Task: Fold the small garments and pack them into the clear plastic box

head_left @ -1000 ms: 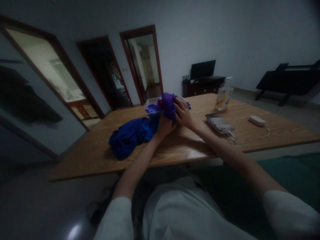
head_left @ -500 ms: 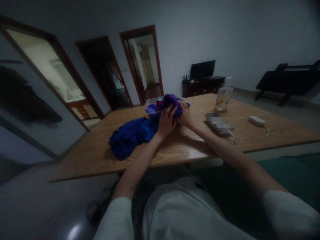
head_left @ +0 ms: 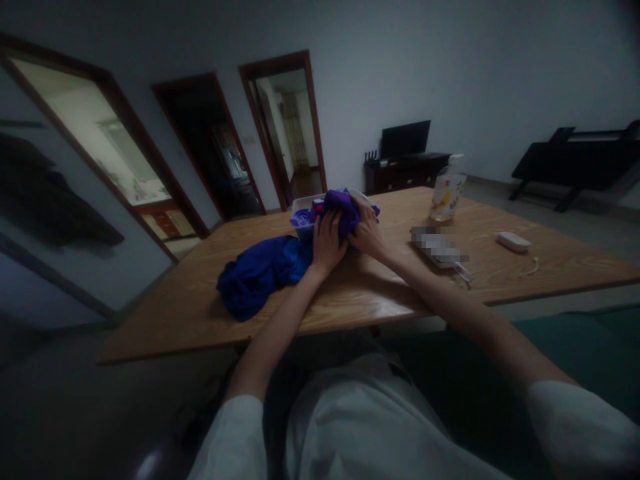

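Observation:
A bunched purple cloth point(head_left: 342, 202) is between my two hands, above the near right part of a translucent plastic box point(head_left: 301, 203). My left hand point(head_left: 329, 241) presses on its near left side with the fingers bent over the fabric. On the right side, my right hand point(head_left: 367, 230) has its fingers wrapped round the cloth. More purple fabric point(head_left: 302, 218) and a small red-pink thing point(head_left: 319, 207) show inside the box. Left of my left wrist, a crumpled blue cloth point(head_left: 253, 273) lies on the wooden table point(head_left: 170, 320).
Farther right on the table stand a clear bottle point(head_left: 447, 197) with a fruit pattern, a blurred-out flat device point(head_left: 437, 248) with a cable, and a white case point(head_left: 513, 241) with a short cord point(head_left: 530, 267). A green seat point(head_left: 575, 340) is beyond the near edge.
The purple cloth has been squashed from a raised loop into a tighter bunch. My left hand has shifted slightly left, and my right-hand fingers have moved over the cloth.

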A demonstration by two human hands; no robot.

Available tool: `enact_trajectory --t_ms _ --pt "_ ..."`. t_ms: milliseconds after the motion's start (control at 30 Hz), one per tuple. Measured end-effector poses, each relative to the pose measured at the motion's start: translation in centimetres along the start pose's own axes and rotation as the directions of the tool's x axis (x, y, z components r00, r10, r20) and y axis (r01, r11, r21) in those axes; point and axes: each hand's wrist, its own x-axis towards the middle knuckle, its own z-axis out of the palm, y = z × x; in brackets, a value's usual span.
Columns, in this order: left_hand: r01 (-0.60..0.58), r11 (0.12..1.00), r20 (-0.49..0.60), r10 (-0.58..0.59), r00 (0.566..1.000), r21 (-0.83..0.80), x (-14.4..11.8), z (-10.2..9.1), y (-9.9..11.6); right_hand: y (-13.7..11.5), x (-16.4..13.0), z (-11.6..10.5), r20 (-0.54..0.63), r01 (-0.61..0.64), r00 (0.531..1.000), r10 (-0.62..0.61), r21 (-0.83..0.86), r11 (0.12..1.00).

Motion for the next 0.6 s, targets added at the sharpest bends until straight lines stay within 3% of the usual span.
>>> enact_trajectory --t_ms 233,600 --pt "0.019 1.0 0.018 -0.019 1.0 0.01 -0.1 0.2 -0.2 1.5 -0.2 1.3 0.031 0.009 0.999 -0.008 -0.036 0.999" --pt "0.006 1.0 0.001 -0.006 1.0 0.026 -0.3 0.6 -0.3 1.5 -0.3 1.4 0.026 -0.033 0.999 0.034 -0.04 0.999"
